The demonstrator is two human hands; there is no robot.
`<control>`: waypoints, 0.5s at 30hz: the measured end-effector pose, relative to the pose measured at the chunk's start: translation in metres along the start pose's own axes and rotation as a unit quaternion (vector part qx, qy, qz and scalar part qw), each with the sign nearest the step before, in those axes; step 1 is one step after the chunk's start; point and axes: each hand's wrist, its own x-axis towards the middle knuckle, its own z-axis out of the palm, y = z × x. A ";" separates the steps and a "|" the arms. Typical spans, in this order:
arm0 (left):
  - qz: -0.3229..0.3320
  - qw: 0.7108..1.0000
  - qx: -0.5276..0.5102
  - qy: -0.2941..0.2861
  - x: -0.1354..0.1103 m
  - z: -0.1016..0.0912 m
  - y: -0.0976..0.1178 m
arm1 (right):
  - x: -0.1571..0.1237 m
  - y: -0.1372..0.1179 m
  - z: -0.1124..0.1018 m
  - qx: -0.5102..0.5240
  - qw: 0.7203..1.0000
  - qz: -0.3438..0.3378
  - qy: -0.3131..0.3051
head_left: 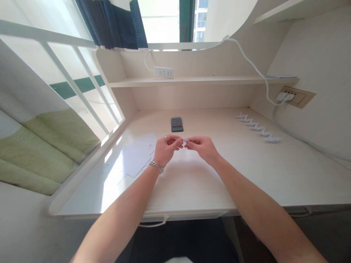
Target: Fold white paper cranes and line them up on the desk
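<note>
A small piece of folded white paper [185,140] is pinched between my two hands above the middle of the desk. My left hand [168,148], with a ring on a finger and a chain bracelet at the wrist, grips its left end. On the other end, the thumb and fingers of my right hand [202,147] are closed. Most of the paper is hidden by my fingers, so its full shape does not show. Several folded white paper cranes [257,127] stand in a slanting row at the right of the desk.
White paper sheets [137,155] lie to the left, partly in sunlight. A dark phone [177,124] rests just beyond my hands. On the shelf [192,80] sits a power strip [163,72]. A white cable [251,65] runs down to the wall socket [298,96].
</note>
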 end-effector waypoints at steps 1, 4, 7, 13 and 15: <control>0.004 1.000 0.001 0.000 0.000 0.000 0.000 | 0.000 0.000 0.000 0.003 1.000 0.004 0.002; 0.020 1.000 0.008 0.001 0.000 0.000 -0.001 | -0.001 -0.001 0.001 0.001 1.000 0.013 0.001; 0.040 0.999 0.011 -0.004 0.000 0.000 -0.003 | -0.002 -0.005 0.002 -0.006 1.000 0.020 -0.010; 0.074 0.997 0.023 -0.018 0.001 0.000 -0.008 | -0.006 -0.013 0.002 -0.020 0.999 0.036 -0.029; 0.083 0.996 0.039 -0.023 0.000 -0.001 -0.009 | -0.006 -0.013 0.002 -0.023 0.998 0.039 -0.040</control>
